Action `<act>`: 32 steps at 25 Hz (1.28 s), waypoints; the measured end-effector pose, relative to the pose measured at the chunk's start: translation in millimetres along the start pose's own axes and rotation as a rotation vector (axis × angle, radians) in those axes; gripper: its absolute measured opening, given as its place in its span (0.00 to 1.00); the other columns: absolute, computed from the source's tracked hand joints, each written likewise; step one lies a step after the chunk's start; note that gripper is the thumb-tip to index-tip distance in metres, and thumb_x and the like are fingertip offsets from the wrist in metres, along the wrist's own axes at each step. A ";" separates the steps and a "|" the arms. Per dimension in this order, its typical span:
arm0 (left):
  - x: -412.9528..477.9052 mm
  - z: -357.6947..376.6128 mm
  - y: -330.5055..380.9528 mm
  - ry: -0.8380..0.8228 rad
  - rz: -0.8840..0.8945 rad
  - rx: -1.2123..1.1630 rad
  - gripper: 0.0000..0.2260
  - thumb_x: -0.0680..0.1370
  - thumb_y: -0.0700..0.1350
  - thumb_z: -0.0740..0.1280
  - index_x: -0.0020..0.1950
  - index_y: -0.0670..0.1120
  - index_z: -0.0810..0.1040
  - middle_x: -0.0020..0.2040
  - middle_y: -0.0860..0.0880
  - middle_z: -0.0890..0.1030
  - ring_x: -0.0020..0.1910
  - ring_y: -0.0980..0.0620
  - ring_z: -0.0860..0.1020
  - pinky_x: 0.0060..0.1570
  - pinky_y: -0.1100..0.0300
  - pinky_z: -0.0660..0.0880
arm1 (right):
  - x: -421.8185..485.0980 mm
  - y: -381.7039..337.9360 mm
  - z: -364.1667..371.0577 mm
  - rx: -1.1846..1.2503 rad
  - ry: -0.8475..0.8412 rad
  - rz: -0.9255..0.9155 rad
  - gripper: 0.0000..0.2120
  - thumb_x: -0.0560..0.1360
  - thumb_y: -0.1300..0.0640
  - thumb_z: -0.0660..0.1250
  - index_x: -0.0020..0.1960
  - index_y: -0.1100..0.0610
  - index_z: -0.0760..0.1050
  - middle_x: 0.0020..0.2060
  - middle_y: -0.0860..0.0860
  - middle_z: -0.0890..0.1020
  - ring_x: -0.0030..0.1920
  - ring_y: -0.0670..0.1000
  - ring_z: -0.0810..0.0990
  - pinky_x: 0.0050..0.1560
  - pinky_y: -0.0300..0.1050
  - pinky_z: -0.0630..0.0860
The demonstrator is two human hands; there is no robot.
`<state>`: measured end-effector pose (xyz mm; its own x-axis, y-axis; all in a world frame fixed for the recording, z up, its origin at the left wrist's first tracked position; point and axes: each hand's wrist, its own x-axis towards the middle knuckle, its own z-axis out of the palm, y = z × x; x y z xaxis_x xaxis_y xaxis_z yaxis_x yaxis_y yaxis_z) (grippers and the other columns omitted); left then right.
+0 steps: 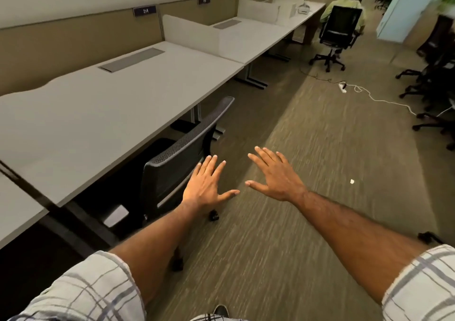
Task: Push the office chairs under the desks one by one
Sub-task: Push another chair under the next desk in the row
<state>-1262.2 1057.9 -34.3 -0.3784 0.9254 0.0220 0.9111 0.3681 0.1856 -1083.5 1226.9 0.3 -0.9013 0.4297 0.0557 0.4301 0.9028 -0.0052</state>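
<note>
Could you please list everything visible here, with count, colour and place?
desks: one long row, white, left side
mesh chair: one, black, tucked under the nearest desk
occupied chair: one, black, far end, a seated person in it
other chairs: several, black, right edge
dividers: several, white, on the desks
power strip: one, white, on the carpet with its cable
carpet: olive, striped
left hand: open, fingers spread, by the mesh chair's back
right hand: open, above the carpet

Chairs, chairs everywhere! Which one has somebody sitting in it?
The black chair far off at the row's end; a person in a green top sits there. The near chair is empty.
</note>
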 end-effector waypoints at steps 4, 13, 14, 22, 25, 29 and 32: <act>64.8 -42.4 -12.2 0.147 -0.001 -0.005 0.48 0.73 0.78 0.47 0.84 0.48 0.52 0.84 0.43 0.50 0.83 0.46 0.43 0.80 0.47 0.42 | 83.8 40.9 -23.6 0.020 0.079 -0.037 0.41 0.78 0.30 0.57 0.83 0.53 0.58 0.83 0.55 0.58 0.82 0.56 0.55 0.80 0.60 0.53; 92.1 -69.4 -80.1 0.169 -0.451 0.056 0.50 0.70 0.80 0.52 0.81 0.47 0.59 0.79 0.43 0.64 0.80 0.42 0.58 0.77 0.43 0.61 | 293.5 52.9 -35.3 0.083 0.064 -0.373 0.42 0.79 0.28 0.54 0.83 0.53 0.54 0.83 0.55 0.56 0.83 0.56 0.52 0.81 0.61 0.51; 93.7 -67.1 -78.1 0.148 -0.477 0.064 0.51 0.69 0.81 0.52 0.81 0.48 0.60 0.79 0.44 0.64 0.79 0.43 0.59 0.76 0.43 0.62 | 310.3 50.5 -30.9 0.097 0.049 -0.414 0.42 0.79 0.29 0.54 0.83 0.54 0.55 0.83 0.55 0.56 0.83 0.57 0.53 0.81 0.62 0.51; 96.4 -56.4 -49.6 0.048 -0.899 0.003 0.50 0.61 0.88 0.45 0.59 0.53 0.81 0.43 0.55 0.83 0.42 0.55 0.80 0.41 0.55 0.77 | 363.6 62.7 3.0 0.099 -0.200 -0.689 0.46 0.68 0.16 0.41 0.50 0.49 0.82 0.40 0.46 0.84 0.44 0.50 0.82 0.47 0.51 0.78; 105.6 -55.6 -37.3 0.041 -0.878 0.053 0.47 0.61 0.88 0.46 0.52 0.54 0.82 0.32 0.57 0.79 0.33 0.59 0.76 0.33 0.60 0.70 | 357.6 79.8 13.3 0.180 -0.068 -0.701 0.40 0.70 0.17 0.46 0.34 0.50 0.76 0.30 0.46 0.78 0.32 0.46 0.76 0.34 0.47 0.70; 125.2 -51.5 -34.6 0.036 -0.848 0.089 0.45 0.61 0.88 0.47 0.48 0.54 0.82 0.33 0.57 0.80 0.32 0.59 0.77 0.34 0.61 0.73 | 358.9 101.7 25.5 0.253 -0.040 -0.692 0.35 0.74 0.23 0.50 0.32 0.51 0.74 0.30 0.47 0.77 0.31 0.46 0.75 0.36 0.48 0.72; 131.8 -45.2 -31.2 0.063 -0.829 0.089 0.43 0.62 0.88 0.48 0.48 0.55 0.82 0.34 0.57 0.80 0.33 0.60 0.77 0.35 0.61 0.75 | 360.9 114.9 31.7 0.256 -0.021 -0.692 0.35 0.75 0.25 0.49 0.35 0.52 0.76 0.32 0.47 0.76 0.34 0.48 0.75 0.40 0.49 0.73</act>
<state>-1347.9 1164.3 7.2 -0.9377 0.3458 -0.0324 0.3420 0.9356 0.0876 -1361.0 1486.3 -11.9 -0.9638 -0.2421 0.1116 -0.2610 0.9424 -0.2092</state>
